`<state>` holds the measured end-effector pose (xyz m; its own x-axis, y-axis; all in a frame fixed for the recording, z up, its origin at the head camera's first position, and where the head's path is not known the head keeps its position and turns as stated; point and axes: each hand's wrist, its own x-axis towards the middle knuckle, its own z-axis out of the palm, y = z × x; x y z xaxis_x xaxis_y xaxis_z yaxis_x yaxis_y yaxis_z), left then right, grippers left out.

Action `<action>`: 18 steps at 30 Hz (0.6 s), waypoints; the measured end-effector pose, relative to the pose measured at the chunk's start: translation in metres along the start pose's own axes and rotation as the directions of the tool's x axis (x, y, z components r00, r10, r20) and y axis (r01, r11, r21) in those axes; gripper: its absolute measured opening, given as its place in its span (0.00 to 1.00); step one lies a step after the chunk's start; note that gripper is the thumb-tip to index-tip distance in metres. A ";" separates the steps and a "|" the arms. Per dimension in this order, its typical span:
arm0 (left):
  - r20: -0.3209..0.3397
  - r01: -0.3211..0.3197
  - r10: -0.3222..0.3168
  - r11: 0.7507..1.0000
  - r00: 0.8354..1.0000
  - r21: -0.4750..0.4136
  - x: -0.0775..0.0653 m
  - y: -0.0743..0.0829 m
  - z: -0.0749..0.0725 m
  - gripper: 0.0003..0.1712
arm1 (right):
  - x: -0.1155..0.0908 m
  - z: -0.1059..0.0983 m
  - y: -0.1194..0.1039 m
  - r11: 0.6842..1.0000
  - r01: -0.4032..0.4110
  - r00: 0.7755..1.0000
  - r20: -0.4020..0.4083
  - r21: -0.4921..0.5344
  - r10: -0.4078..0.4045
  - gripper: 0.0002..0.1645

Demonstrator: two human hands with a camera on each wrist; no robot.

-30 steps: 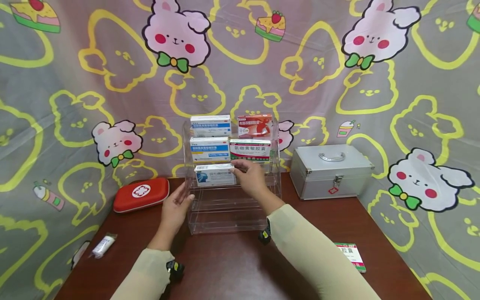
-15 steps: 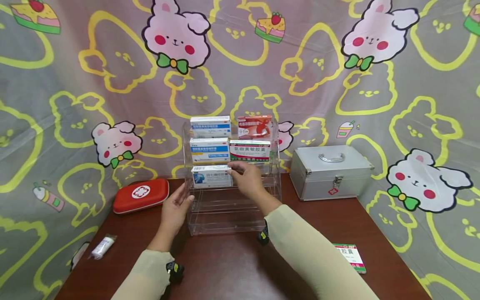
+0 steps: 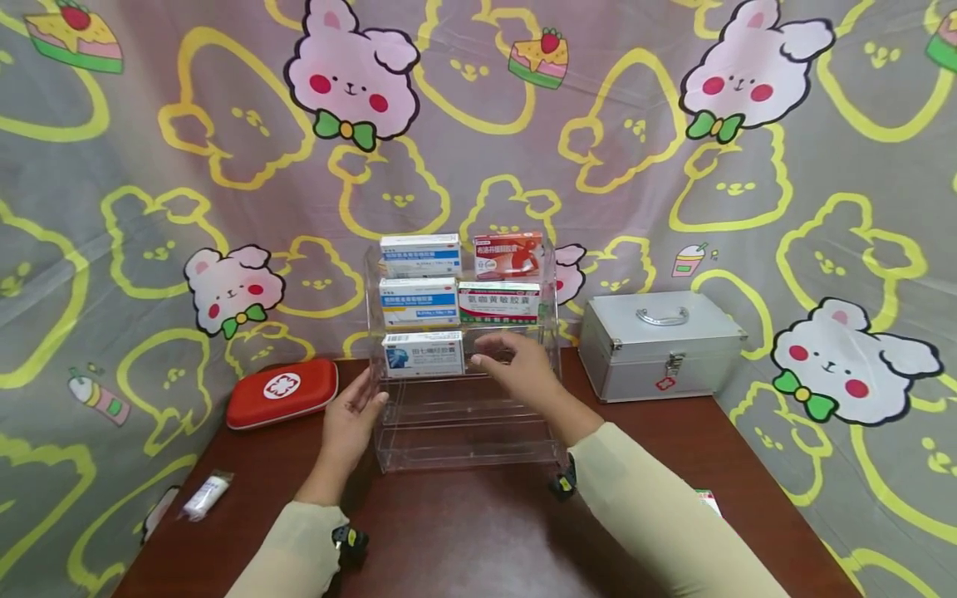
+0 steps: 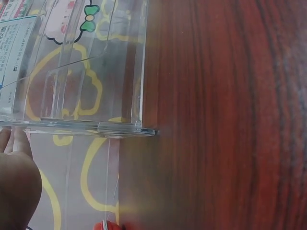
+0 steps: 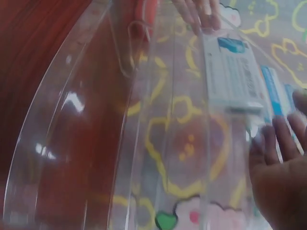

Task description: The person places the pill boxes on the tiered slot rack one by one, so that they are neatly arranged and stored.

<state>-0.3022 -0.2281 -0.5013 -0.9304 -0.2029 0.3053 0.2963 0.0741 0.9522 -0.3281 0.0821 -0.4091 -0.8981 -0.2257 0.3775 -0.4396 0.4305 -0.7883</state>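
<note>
A clear acrylic tiered rack (image 3: pixel 467 455) stands on the table with medicine boxes on its upper tiers. On the third tier from the top, at the left, sits a white medicine box (image 3: pixel 424 357) with a blue picture. My right hand (image 3: pixel 519 370) is just right of that box, fingers loosely bent and holding nothing; the right wrist view shows a gap between the hand (image 5: pixel 283 177) and the box (image 5: pixel 232 72). My left hand (image 3: pixel 350 423) touches the rack's left side, its fingers extended along the clear panel (image 4: pixel 96 125).
Above are two blue-and-white boxes (image 3: pixel 420 303), a red box (image 3: pixel 508 256) and a green-edged box (image 3: pixel 498 302). A red case (image 3: pixel 280 394) and a wrapped white item (image 3: pixel 205 496) lie left. A silver case (image 3: pixel 661 345) stands right; a box (image 3: pixel 707 500) shows behind the right sleeve.
The white medicine box shifted slightly left on its tier. My right hand then let go of it and moved right. The left hand has stayed at the rack's side.
</note>
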 end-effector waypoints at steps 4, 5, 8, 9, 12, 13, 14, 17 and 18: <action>-0.003 -0.019 0.019 1.000 1.000 0.022 0.000 -0.001 -0.001 0.35 | -0.026 -0.033 0.010 1.000 0.018 0.993 0.114 0.021 -0.020 0.18; -0.003 -0.020 0.020 0.999 1.000 0.027 0.000 -0.001 -0.001 0.35 | -0.034 -0.041 0.014 0.999 0.022 0.990 0.136 0.027 -0.026 0.19; 0.003 -0.025 0.025 0.999 1.000 0.020 0.002 -0.002 -0.002 0.35 | -0.056 -0.064 0.032 0.999 0.044 0.983 0.176 0.029 -0.048 0.19; 0.004 -0.023 0.023 1.000 1.000 0.018 0.003 -0.002 -0.002 0.35 | -0.064 -0.071 0.040 0.999 0.036 0.982 0.185 0.032 -0.041 0.20; 0.010 -0.019 0.019 1.000 1.000 0.008 0.002 -0.001 -0.002 0.35 | -0.090 -0.091 0.066 1.000 0.009 0.981 0.194 0.010 -0.011 0.23; 0.009 -0.016 0.016 1.000 1.000 0.010 0.002 -0.001 -0.002 0.35 | -0.099 -0.098 0.075 1.000 0.000 0.981 0.195 0.004 -0.001 0.23; 0.008 -0.017 0.017 1.000 1.000 0.011 0.001 -0.001 -0.001 0.35 | -0.108 -0.105 0.084 1.000 -0.008 0.980 0.198 -0.006 0.009 0.24; 0.001 -0.020 0.020 1.000 1.000 0.022 0.000 -0.001 -0.001 0.35 | -0.134 -0.127 0.105 0.998 -0.002 0.980 0.200 -0.066 0.015 0.23; -0.002 -0.022 0.022 0.999 1.000 0.023 0.000 -0.001 -0.001 0.35 | -0.140 -0.134 0.111 0.996 -0.006 0.978 0.209 -0.084 0.023 0.23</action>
<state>-0.3023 -0.2289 -0.5019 -0.9231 -0.2032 0.3266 0.3119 0.1015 0.9447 -0.2528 0.2791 -0.4843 -0.8851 -0.3932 0.2491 -0.4340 0.5037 -0.7470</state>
